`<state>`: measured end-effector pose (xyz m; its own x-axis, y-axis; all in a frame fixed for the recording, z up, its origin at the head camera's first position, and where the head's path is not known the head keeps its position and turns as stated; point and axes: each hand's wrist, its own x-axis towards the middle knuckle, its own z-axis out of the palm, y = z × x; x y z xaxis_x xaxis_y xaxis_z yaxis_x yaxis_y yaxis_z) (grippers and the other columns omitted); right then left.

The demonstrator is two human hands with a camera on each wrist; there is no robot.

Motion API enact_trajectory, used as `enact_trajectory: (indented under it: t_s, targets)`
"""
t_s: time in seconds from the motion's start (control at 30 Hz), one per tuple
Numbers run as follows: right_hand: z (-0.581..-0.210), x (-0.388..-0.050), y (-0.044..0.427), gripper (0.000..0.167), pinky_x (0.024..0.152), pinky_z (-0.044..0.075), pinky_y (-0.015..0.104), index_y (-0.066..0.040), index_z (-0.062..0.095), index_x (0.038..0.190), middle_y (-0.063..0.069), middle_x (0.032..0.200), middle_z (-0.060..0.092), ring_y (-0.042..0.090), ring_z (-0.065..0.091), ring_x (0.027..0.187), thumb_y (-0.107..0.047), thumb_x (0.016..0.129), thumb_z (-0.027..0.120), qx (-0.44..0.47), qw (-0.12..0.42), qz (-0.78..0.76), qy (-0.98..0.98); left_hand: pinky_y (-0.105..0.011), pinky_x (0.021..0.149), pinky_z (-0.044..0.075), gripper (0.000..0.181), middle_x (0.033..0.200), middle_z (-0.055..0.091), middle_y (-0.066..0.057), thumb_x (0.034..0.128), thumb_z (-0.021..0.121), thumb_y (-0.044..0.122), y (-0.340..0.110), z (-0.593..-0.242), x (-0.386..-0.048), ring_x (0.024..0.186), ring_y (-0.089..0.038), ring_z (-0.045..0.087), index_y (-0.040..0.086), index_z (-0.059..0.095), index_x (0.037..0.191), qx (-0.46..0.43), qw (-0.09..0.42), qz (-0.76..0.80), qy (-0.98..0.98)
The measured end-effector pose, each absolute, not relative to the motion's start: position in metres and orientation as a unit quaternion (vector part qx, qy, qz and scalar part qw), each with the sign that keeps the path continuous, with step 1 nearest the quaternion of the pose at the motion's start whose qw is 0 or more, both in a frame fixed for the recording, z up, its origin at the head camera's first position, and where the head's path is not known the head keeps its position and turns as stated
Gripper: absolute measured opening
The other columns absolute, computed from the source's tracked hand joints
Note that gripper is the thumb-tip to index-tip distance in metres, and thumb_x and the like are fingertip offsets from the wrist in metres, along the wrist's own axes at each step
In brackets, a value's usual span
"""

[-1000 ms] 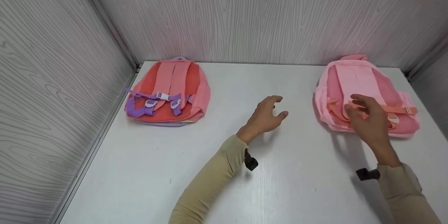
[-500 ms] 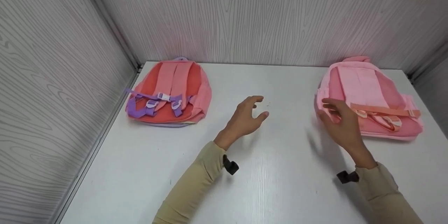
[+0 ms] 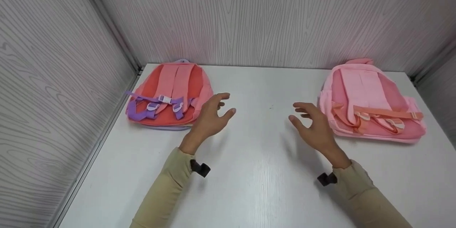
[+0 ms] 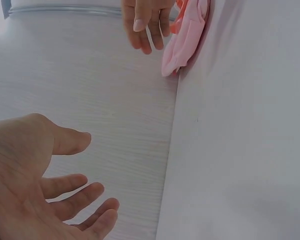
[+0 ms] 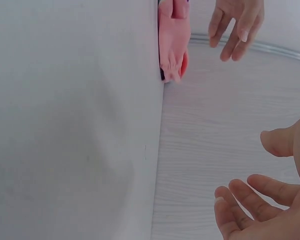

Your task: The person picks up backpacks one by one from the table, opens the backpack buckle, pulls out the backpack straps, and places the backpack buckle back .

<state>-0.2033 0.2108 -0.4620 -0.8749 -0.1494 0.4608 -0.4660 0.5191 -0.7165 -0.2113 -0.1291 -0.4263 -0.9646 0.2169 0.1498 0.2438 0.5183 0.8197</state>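
Two small backpacks lie straps-up on the white table. The coral backpack with purple straps [image 3: 178, 92] is at the left; the light pink backpack with orange straps [image 3: 367, 92] is at the right. My left hand [image 3: 210, 119] hovers beside the coral one's right edge, overlapping it in the head view, fingers spread and relaxed, holding nothing. My right hand [image 3: 315, 128] hangs in the air left of the pink backpack, fingers loosely bent and empty. In the left wrist view, part of the pink backpack [image 4: 185, 40] shows; in the right wrist view, the coral one [image 5: 173, 42].
The white table [image 3: 256, 185] meets a grey wood-grain panel [image 3: 249, 17] at the back and another panel [image 3: 46, 96] at the left. A panel also rises at the far right edge. Both backpacks lie near the back edge.
Both hands have moved to the left: the left from the middle to the coral backpack's side, the right from over the pink backpack to its left. The backpacks lie where they were.
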Motion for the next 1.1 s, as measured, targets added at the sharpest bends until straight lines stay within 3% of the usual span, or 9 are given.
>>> enact_trajectory:
  t_s: [0.1, 0.23, 0.63, 1.1]
  targets:
    - [-0.462, -0.205, 0.196, 0.041, 0.103, 0.056, 0.051, 0.000, 0.067, 0.135, 0.015, 0.133, 0.071, 0.035, 0.069, 0.122, -0.009, 0.097, 0.079, 0.195, 0.161, 0.465, -0.849, -0.047, 0.119, 0.046, 0.055, 0.156, 0.055, -0.013, 0.1045, 0.070, 0.024, -0.148, -0.424, -0.208, 0.140, -0.033, 0.056, 0.007, 0.052, 0.153, -0.119, 0.019, -0.468, -0.876]
    - [-0.460, -0.209, 0.178, 0.042, 0.104, 0.055, 0.055, 0.000, 0.066, 0.136, 0.015, 0.134, 0.070, 0.036, 0.068, 0.123, -0.012, 0.098, 0.078, 0.207, 0.138, 0.478, -0.842, -0.052, 0.118, 0.046, 0.055, 0.155, 0.055, -0.016, 0.1042, 0.070, 0.023, -0.173, -0.419, -0.206, 0.139, -0.036, 0.055, 0.006, 0.052, 0.153, -0.106, 0.033, -0.468, -0.877]
    - [-0.447, -0.222, 0.130, 0.043, 0.107, 0.054, 0.050, 0.000, 0.062, 0.140, 0.019, 0.140, 0.065, 0.035, 0.065, 0.127, -0.018, 0.103, 0.074, 0.233, 0.084, 0.485, -0.838, -0.056, 0.118, 0.045, 0.055, 0.158, 0.052, -0.018, 0.1045, 0.069, 0.020, -0.249, -0.403, -0.202, 0.141, -0.040, 0.054, 0.004, 0.050, 0.154, -0.065, 0.078, -0.436, -0.894]
    - [-0.440, -0.242, 0.079, 0.050, 0.109, 0.053, 0.046, 0.000, 0.059, 0.144, 0.016, 0.143, 0.063, 0.037, 0.064, 0.129, -0.027, 0.104, 0.072, 0.242, 0.043, 0.487, -0.838, -0.062, 0.119, 0.040, 0.059, 0.159, 0.050, -0.024, 0.1084, 0.063, 0.029, -0.313, -0.393, -0.204, 0.143, -0.046, 0.051, -0.001, 0.046, 0.156, -0.003, 0.082, -0.419, -0.904]
